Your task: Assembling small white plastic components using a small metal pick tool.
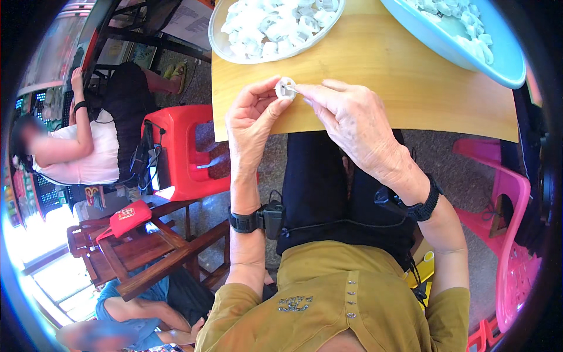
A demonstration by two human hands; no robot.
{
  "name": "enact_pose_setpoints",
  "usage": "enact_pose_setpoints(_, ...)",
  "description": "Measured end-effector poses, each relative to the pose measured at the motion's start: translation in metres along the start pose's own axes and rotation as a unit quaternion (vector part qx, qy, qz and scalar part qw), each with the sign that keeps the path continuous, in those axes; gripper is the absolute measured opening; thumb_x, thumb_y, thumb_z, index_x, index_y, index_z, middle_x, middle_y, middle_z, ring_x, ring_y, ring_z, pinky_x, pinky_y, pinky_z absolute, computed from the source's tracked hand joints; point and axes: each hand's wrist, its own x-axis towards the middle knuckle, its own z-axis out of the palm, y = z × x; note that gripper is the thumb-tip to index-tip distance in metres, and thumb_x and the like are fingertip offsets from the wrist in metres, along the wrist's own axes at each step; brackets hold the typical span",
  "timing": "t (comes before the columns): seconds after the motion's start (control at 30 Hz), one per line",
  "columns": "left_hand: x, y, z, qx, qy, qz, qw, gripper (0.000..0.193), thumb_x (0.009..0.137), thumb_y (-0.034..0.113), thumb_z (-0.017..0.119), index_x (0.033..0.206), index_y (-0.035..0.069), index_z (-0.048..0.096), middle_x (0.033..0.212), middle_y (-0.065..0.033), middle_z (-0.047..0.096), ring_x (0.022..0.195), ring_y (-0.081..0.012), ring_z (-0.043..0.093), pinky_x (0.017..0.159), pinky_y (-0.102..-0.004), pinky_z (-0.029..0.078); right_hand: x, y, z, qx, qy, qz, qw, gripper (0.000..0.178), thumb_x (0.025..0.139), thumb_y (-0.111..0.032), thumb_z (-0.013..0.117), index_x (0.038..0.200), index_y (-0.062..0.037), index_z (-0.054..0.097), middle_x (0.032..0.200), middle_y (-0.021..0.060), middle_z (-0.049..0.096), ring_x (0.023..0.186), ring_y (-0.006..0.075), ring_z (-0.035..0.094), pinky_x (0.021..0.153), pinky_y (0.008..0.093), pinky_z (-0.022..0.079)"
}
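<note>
Over the near edge of the wooden table, a small round white plastic part (285,88) sits between the thumb and fingers of my left hand (253,111). Its face is hollow, with a darker middle. My right hand (358,120) reaches in from the right, thumb and fingers pinched at the part's opening. Whatever those fingertips hold, if anything, is too small to make out. Beyond my hands stands a clear round bowl (246,60) heaped with similar white parts (275,26). A light blue basin (507,67) at the far right holds more white pieces (469,35).
Yellowish wood covers the tabletop (422,105). A red plastic stool (182,152) and a wooden chair (170,246) with a red pouch (129,218) are on my left. A pink plastic chair (510,234) stands at right. Two other people sit on the left side.
</note>
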Motion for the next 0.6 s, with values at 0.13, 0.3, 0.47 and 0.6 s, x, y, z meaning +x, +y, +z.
enact_pose_setpoints(0.13,0.0005,-0.0005,0.0001,0.000,0.001,-0.008,1.000,0.036,0.082,-0.003,0.067,0.116,-0.004,0.057,0.103,-0.0094,0.063,0.094,-0.0139,0.062,0.087,-0.0250,0.049,0.0006,0.0000,-0.0015,-0.008,-0.007,-0.002,1.000,0.010,0.082,-0.009,0.059,0.091,-0.0056,0.061,0.073,0.0129,0.057,0.068,0.0336,0.060,0.058,0.0426,0.048)
enact_pose_setpoints(0.3,0.0008,-0.0003,0.0009,0.001,-0.004,-0.001,1.000,0.035,0.083,-0.003,0.067,0.116,-0.004,0.057,0.102,-0.0091,0.063,0.093,-0.0133,0.062,0.086,-0.0244,0.049,0.0010,0.0018,-0.0006,-0.012,-0.011,-0.010,1.000,0.009,0.081,-0.008,0.059,0.089,-0.0045,0.060,0.073,0.0127,0.056,0.068,0.0336,0.060,0.058,0.0427,0.047)
enact_pose_setpoints(0.47,-0.0008,0.0010,0.0025,0.002,-0.007,-0.009,1.000,0.034,0.084,-0.003,0.066,0.117,-0.004,0.057,0.103,-0.0099,0.065,0.093,-0.0125,0.062,0.086,-0.0243,0.049,0.0009,-0.0016,-0.0045,-0.032,-0.046,-0.002,0.998,0.011,0.080,-0.008,0.058,0.090,-0.0043,0.060,0.075,0.0118,0.057,0.069,0.0326,0.060,0.059,0.0416,0.048)
enact_pose_setpoints(0.6,-0.0002,0.0009,0.0009,0.017,-0.016,-0.005,1.000,0.034,0.084,-0.003,0.065,0.117,-0.004,0.058,0.104,-0.0099,0.065,0.092,-0.0119,0.062,0.086,-0.0243,0.049,0.0019,-0.0059,-0.0061,-0.089,-0.053,-0.012,0.995,0.011,0.080,-0.007,0.056,0.090,-0.0045,0.060,0.077,0.0109,0.058,0.071,0.0303,0.062,0.061,0.0403,0.049)
